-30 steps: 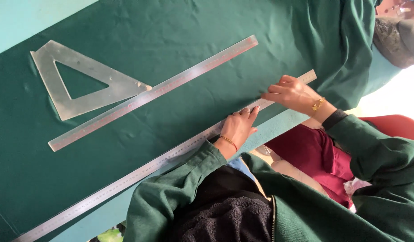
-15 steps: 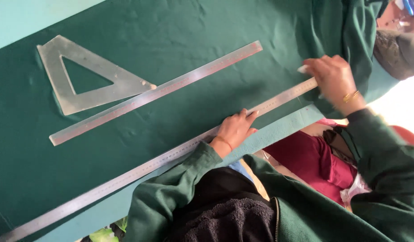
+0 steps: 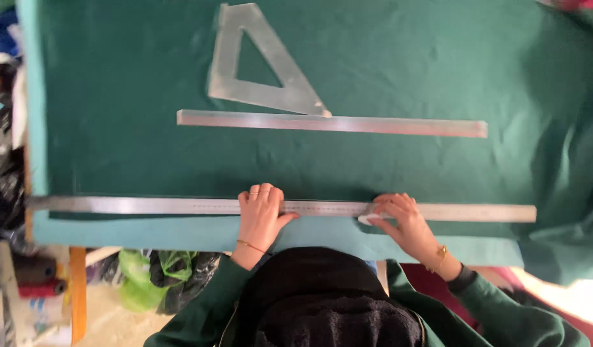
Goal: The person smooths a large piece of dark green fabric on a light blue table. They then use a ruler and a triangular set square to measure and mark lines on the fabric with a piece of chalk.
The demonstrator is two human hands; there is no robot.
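A long metal ruler [image 3: 148, 205] lies along the near edge of the dark green cloth [image 3: 386, 71]. My left hand [image 3: 261, 215] presses flat on the ruler near its middle, fingers together. My right hand [image 3: 402, 222] sits further right against the ruler's lower edge, pinching a small white piece of chalk [image 3: 368, 219] at the ruler's edge. Both wrists wear thin gold bracelets and green sleeves.
A second, shorter metal ruler [image 3: 331, 123] lies parallel higher on the cloth, with a clear triangular set square [image 3: 287, 96] touching it. The light teal table [image 3: 181, 232] shows below the cloth. Thread spools [image 3: 33, 277] and a green bag [image 3: 142, 283] sit lower left.
The view has turned so the rulers now run level. My right hand has come back from the ruler's far end to a spot nearer my left hand, which stays pressed on the ruler.
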